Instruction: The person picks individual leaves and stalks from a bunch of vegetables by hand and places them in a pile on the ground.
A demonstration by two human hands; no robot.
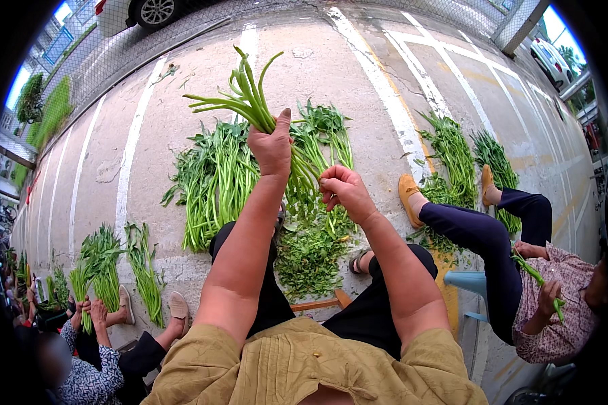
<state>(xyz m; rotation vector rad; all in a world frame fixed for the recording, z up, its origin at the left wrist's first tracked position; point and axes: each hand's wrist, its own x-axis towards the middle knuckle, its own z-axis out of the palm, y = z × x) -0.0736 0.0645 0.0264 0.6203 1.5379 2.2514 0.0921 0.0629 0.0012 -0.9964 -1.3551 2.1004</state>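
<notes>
Khaki shirt front [270, 361] spreads along the lower edge, with the wearer's bare forearms [236, 250] reaching forward from it. The left hand [271, 148] is wrapped tightly around a bunch of water spinach [246, 101]: bare stems fan out above the fist, and leafy ends hang below it. Just beside those ends, the right hand [348, 192] has its fingers curled inward; whether they pinch anything, I cannot tell. To the left, a pile of whole stalks [213, 182] lies on the concrete [297, 77]. A heap of loose leaves [311, 260] spreads between the wearer's legs. At right, a seated person [574, 290] holds a green stalk [532, 270].
</notes>
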